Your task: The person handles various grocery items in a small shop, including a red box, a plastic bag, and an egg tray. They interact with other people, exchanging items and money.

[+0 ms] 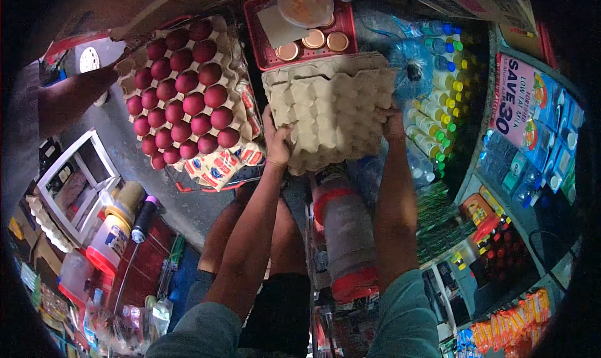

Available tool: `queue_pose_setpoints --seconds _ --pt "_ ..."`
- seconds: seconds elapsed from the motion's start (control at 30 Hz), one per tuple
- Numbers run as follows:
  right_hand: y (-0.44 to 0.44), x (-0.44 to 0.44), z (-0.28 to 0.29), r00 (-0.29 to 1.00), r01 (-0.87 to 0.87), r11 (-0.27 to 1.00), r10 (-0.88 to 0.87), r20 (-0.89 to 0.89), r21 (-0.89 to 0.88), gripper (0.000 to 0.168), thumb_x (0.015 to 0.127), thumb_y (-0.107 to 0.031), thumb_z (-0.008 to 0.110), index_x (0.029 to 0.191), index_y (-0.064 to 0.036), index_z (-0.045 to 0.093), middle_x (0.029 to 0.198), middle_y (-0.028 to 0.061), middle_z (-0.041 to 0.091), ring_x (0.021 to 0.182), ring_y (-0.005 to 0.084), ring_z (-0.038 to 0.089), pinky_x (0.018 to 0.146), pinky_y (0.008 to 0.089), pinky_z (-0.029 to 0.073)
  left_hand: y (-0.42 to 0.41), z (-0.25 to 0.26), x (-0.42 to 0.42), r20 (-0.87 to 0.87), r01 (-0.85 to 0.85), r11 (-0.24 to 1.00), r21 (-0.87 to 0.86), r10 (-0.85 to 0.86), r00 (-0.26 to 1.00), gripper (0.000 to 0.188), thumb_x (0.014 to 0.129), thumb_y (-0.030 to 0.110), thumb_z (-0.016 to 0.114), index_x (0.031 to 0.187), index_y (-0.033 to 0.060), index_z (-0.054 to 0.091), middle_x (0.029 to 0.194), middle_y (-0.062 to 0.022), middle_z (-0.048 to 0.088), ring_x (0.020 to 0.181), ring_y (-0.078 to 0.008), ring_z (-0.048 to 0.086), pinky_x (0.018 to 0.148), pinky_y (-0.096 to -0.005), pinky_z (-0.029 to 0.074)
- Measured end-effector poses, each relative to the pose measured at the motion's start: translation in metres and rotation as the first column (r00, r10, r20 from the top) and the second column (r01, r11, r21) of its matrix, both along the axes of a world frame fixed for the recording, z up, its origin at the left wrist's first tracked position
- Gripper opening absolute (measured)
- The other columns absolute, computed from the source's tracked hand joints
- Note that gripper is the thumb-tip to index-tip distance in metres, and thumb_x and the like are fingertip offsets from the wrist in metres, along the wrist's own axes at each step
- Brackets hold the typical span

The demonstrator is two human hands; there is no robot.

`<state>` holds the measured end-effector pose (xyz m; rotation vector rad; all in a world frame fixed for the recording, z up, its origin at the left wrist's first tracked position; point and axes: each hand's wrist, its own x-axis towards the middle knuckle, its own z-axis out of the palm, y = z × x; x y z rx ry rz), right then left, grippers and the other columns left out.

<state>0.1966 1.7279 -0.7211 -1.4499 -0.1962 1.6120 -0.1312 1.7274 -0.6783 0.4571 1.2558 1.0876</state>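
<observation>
A stack of grey moulded-pulp egg trays (328, 114) is held out in front of me, one hand on each side. My left hand (278, 139) grips its near left edge, thumb on top. On the far side my right hand (393, 122) holds the right edge, its fingers partly hidden. To the left, a pulp tray of dark red eggs (181, 109) rests over a red-rimmed wire basket (188, 187). Printed white packets (220, 169) stick out beneath the eggs. Another person's arm (77, 102) reaches the egg tray's left edge.
Beyond the stack, a red plastic tray (258, 34) carries gold lids (313, 39) and a round clear container (306, 5). Rows of bottles (436, 104) stand on the right. Below are large red-lidded jars (350, 236). A white frame (77, 184) leans at left.
</observation>
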Motion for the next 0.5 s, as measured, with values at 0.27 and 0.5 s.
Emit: queue_pose_setpoints --seconds 0.27,0.5 --pt "-0.006 0.022 0.032 0.735 -0.332 0.943 0.251 0.630 0.011 0.028 0.074 -0.003 0.066 0.102 -0.003 0.066 0.110 0.0147 0.062 0.100 0.0311 0.061 0.088 0.0431 0.050 0.010 0.087 -0.012 -0.102 0.015 0.999 0.045 -0.010 0.995 0.089 0.065 0.014 0.062 0.143 -0.0006 0.022 0.137 -0.0154 0.036 0.127 -0.0272 0.035 0.108 -0.0345 0.026" --pt "-0.019 0.010 0.147 0.093 -0.710 0.701 0.190 0.977 -0.068 0.038 0.070 0.003 0.064 0.108 -0.002 0.065 0.124 0.0175 0.058 0.113 0.0341 0.056 0.098 0.0483 0.042 0.005 0.227 -0.069 -0.017 -0.050 0.996 0.074 0.051 0.999 0.087 0.069 0.009 0.070 0.142 0.0008 0.023 0.137 -0.0138 0.034 0.128 -0.0237 0.033 0.108 -0.0342 0.025"
